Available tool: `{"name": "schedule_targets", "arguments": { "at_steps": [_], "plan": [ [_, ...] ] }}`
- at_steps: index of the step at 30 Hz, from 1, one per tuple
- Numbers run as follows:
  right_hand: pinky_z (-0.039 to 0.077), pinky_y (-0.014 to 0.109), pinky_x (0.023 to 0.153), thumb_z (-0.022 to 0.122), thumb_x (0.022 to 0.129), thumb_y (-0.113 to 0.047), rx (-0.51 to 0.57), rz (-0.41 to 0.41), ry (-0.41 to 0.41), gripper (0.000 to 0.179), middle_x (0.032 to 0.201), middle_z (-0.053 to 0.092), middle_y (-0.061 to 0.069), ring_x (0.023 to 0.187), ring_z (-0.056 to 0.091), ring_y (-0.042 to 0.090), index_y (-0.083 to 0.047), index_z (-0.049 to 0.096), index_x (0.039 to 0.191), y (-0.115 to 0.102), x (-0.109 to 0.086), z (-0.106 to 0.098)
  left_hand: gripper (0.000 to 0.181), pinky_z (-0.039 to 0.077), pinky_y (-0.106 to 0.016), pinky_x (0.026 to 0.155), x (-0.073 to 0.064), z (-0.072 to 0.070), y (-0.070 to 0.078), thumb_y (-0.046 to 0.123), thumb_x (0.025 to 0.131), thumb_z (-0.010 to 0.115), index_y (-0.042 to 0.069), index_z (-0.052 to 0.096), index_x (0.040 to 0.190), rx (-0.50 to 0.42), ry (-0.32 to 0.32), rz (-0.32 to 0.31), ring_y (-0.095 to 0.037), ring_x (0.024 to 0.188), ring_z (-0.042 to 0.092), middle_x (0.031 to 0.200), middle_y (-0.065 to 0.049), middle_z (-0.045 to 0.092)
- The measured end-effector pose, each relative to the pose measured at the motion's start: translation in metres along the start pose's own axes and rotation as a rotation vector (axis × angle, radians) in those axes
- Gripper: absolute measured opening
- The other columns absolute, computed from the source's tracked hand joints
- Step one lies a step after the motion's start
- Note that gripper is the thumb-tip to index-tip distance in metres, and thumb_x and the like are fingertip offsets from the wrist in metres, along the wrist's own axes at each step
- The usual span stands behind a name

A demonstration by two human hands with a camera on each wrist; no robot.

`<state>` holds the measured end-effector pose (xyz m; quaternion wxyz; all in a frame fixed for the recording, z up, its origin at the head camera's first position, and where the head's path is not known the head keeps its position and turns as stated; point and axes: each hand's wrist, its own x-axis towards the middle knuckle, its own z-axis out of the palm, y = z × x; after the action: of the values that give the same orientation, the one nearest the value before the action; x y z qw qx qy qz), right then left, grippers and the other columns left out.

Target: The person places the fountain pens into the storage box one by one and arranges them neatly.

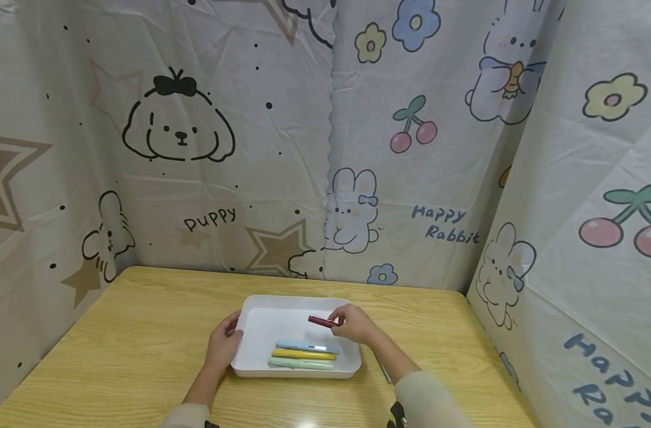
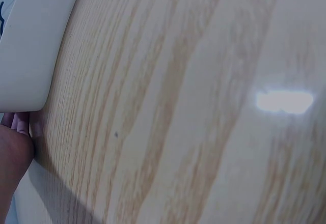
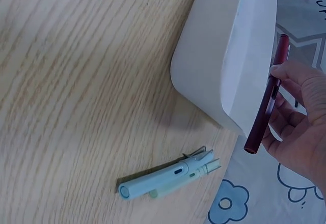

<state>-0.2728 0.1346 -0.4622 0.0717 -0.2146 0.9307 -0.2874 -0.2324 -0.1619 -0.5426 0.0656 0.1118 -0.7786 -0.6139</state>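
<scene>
Pale fabric backdrop printed with cartoon puppies, rabbits, cherries and flowers [image 1: 282, 119]: hangs around the back and both sides of the work area.
Yellowish wood-grain tabletop [image 1: 159, 321]: carries the tray near its middle; a bright reflection shows on its near part.
Rectangular white tray with rounded corners and raised walls [image 1: 271, 315]: stands flat on the table, long side facing the person.
Bare left hand below a pale sleeve [image 1: 223, 342]: grasps the tray's left end, thumb at the rim, fingers reaching behind the wall.
Bare right hand below a pale sleeve [image 1: 354, 324]: pinches the dark red pen between thumb and fingers, above the tray's right half.
Slim mint-green pen [image 1: 301, 363]: lies in the tray, nearest to the front wall.
Slim yellow pen [image 1: 304, 354]: lies just behind the mint-green one, roughly parallel.
Slim light-blue pen [image 1: 306, 346]: lies behind the yellow one, furthest back of the three.
Glossy dark red pen [image 1: 320, 321]: held over the tray, one end pointing left.
Second light-blue pen [image 3: 163, 177] and pale green pen [image 3: 183, 180]: lie side by side on the table, beside the tray's right end.
</scene>
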Motion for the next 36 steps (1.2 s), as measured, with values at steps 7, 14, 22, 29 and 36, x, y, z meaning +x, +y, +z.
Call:
{"name": "schedule_targets", "arguments": {
  "at_steps": [7, 14, 22, 29, 36],
  "plan": [
    [0.036, 0.024, 0.06, 0.069, 0.078, -0.011, -0.003, 0.011, -0.041, 0.016, 0.074, 0.054, 0.0, 0.071, 0.045, 0.012, -0.007, 0.07, 0.093, -0.008, 0.002, 0.008, 0.048, 0.04, -0.048, 0.1, 0.0, 0.0, 0.0, 0.002, 0.09, 0.043, 0.004, 0.043, 0.138, 0.002, 0.005, -0.002, -0.035, 0.121, 0.048, 0.136, -0.024, 0.047],
    [0.037, 0.023, 0.062, 0.069, 0.078, -0.011, -0.023, -0.018, -0.044, 0.016, 0.072, 0.054, -0.002, 0.071, 0.045, 0.011, -0.008, 0.071, 0.093, -0.017, 0.005, 0.015, 0.048, 0.04, -0.048, 0.1, -0.002, -0.001, 0.002, 0.0, 0.09, 0.044, 0.002, 0.042, 0.138, 0.001, 0.008, 0.009, -0.036, 0.121, 0.048, 0.135, -0.026, 0.047],
    [0.039, 0.025, 0.063, 0.069, 0.078, -0.013, -0.049, 0.003, -0.078, 0.018, 0.075, 0.055, -0.001, 0.07, 0.046, 0.011, -0.008, 0.071, 0.095, -0.023, 0.008, 0.024, 0.047, 0.04, -0.048, 0.1, -0.001, -0.001, 0.0, 0.001, 0.091, 0.044, 0.003, 0.043, 0.138, -0.01, 0.003, 0.004, -0.035, 0.121, 0.048, 0.136, -0.024, 0.047],
    [0.038, 0.022, 0.061, 0.069, 0.078, -0.013, -0.081, -0.03, -0.055, 0.017, 0.072, 0.055, -0.002, 0.067, 0.046, 0.008, -0.009, 0.071, 0.095, -0.025, 0.011, 0.031, 0.047, 0.04, -0.048, 0.1, -0.001, -0.001, 0.001, -0.001, 0.09, 0.045, 0.002, 0.043, 0.137, -0.021, 0.008, 0.015, -0.036, 0.121, 0.049, 0.135, -0.025, 0.048],
    [0.039, 0.023, 0.061, 0.07, 0.078, -0.011, -0.074, -0.019, -0.062, 0.016, 0.073, 0.055, -0.001, 0.067, 0.046, 0.008, -0.008, 0.071, 0.094, -0.028, 0.012, 0.036, 0.048, 0.04, -0.049, 0.101, -0.001, -0.001, 0.002, 0.0, 0.09, 0.045, 0.002, 0.043, 0.138, -0.025, 0.009, 0.01, -0.037, 0.121, 0.048, 0.135, -0.026, 0.047]
  ]
}}
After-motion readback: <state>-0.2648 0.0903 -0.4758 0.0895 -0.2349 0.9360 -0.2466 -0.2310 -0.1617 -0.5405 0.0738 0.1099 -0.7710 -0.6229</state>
